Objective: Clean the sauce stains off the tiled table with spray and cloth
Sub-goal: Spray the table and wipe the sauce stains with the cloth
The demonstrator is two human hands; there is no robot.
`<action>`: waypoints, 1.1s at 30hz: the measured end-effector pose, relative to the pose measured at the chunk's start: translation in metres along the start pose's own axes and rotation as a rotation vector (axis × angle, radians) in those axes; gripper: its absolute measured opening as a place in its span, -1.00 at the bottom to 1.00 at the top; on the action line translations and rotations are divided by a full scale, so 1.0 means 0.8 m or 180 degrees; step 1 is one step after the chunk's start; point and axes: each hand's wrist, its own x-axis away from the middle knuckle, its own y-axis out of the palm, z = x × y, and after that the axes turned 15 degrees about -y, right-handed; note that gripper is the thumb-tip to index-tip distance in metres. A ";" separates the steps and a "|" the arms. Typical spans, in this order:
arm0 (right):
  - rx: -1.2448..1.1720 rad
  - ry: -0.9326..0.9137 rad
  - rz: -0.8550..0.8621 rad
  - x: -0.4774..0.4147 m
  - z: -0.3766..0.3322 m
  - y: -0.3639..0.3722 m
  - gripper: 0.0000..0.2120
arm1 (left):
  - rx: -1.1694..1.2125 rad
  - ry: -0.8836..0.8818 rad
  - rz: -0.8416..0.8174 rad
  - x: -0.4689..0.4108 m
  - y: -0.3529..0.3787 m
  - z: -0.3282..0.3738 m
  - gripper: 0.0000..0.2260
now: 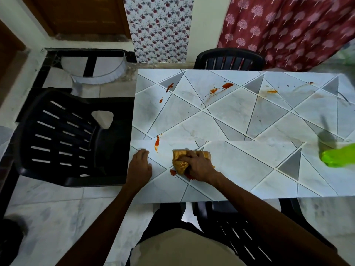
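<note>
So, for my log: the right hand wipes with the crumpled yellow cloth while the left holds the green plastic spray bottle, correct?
Not quite. In the head view the left hand rests on the white tiled table; the green plastic spray bottle sits apart, untouched.

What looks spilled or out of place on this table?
Red sauce stains are splashed across the table: several near the far edge, one streak by the left hand, one partly under the cloth that the right hand grips.
</note>
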 end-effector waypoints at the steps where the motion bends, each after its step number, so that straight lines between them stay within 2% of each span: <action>1: -0.0058 0.0047 0.0021 0.001 0.003 0.010 -0.30 | -0.0003 0.0007 0.0002 0.002 0.003 -0.001 -0.55; 7: 0.0004 0.0221 0.0243 0.033 -0.034 0.009 -0.40 | 0.0214 -0.0024 -0.0014 0.008 0.004 0.002 -0.52; 10: -0.0338 0.0191 0.0342 0.042 -0.041 0.001 -0.39 | 0.0198 -0.0034 -0.0064 0.008 0.003 0.000 -0.51; 12: -0.0887 0.0223 0.0753 0.045 -0.039 -0.006 -0.41 | 0.0160 -0.0050 -0.0048 0.009 0.001 0.002 -0.51; 15: -0.1365 0.0481 0.1438 0.058 -0.036 -0.024 -0.57 | 0.0159 -0.0084 -0.0010 0.010 -0.002 0.006 -0.50; 17: -0.1462 0.0641 0.1734 0.069 -0.032 -0.033 -0.61 | 0.0068 -0.0063 -0.0007 0.010 -0.001 0.007 -0.49; 21: -0.1309 0.0893 0.2089 0.092 -0.013 -0.038 -0.55 | -0.0051 0.0120 -0.0080 0.015 0.000 0.003 -0.49; 27: -0.1084 0.1591 0.2245 0.133 0.002 -0.035 -0.59 | -0.0120 0.0323 -0.0232 0.033 0.003 -0.008 -0.43; 30: -0.1060 0.1899 0.2017 0.149 0.001 -0.020 -0.66 | -0.0103 0.0354 -0.0264 0.041 0.003 -0.010 -0.43; 33: -0.1324 0.2021 0.1905 0.147 -0.007 -0.002 -0.60 | -0.0144 0.0421 -0.0278 0.045 0.002 -0.012 -0.46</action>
